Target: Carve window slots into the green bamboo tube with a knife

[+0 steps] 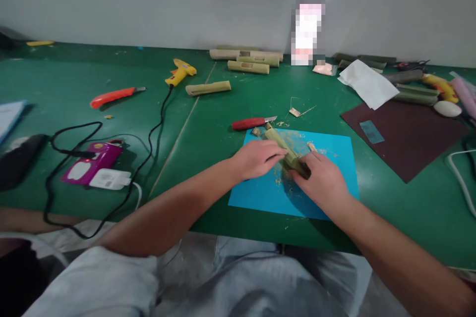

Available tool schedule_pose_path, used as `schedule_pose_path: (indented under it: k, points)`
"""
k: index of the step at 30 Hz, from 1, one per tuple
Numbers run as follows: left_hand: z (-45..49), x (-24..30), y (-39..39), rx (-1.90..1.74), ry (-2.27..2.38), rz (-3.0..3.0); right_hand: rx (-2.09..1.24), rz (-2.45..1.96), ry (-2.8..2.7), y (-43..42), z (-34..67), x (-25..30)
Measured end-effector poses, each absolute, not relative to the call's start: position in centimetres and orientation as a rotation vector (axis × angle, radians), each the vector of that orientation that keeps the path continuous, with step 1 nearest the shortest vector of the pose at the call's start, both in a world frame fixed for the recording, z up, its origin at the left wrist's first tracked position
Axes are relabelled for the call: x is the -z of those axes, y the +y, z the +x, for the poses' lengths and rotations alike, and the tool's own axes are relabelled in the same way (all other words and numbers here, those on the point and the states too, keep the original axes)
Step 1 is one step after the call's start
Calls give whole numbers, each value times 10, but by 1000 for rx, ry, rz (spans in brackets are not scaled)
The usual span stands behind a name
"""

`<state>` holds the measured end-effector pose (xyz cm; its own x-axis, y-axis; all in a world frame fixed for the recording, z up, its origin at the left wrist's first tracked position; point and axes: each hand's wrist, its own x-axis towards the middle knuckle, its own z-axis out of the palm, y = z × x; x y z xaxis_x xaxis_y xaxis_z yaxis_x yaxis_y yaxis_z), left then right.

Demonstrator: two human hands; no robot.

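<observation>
A greenish bamboo tube lies slantwise above a blue sheet strewn with pale shavings. My right hand is wrapped around its near end. Over the tube's middle, my left hand has its thumb and fingertips pinched together; anything small between them is hidden. Just beyond my left hand, a red-handled carving knife rests at the sheet's upper left edge, its blade pointing right. A small pale piece shows beside the fingers of my right hand.
Several cut bamboo tubes lie by the wall. At left are a yellow glue gun, an orange utility knife and a purple power strip with a black cord. A dark brown sheet and white paper lie at right.
</observation>
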<state>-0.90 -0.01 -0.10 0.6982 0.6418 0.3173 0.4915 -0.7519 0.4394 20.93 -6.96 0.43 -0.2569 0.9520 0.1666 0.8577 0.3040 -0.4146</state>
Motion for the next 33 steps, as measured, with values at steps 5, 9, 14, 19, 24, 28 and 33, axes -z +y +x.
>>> schedule_pose_path:
  k: [5, 9, 14, 19, 24, 28, 33]
  points:
    - [-23, 8, 20, -1011, 1191, 2506, -357, -1629, -2170, -70, 209, -5]
    - [-16, 9, 16, -867, 1072, 2565, -358, -1625, -2177, -71, 209, -4]
    - [-11, 8, 12, -931, 1124, 2524, -377, -1618, -2170, -69, 208, -4]
    - [-11, 6, 13, -756, 963, 2560, -422, -1648, -2177, -69, 209, -5]
    - [-9, 2, 12, -939, 1099, 2414, -445, -1635, -2153, -69, 209, -5]
    - [-3, 0, 4, -765, 1008, 2502, -457, -1651, -2167, -69, 209, -6]
    - [-12, 2, 19, -949, 1073, 2429, -482, -1648, -2142, -67, 210, -6]
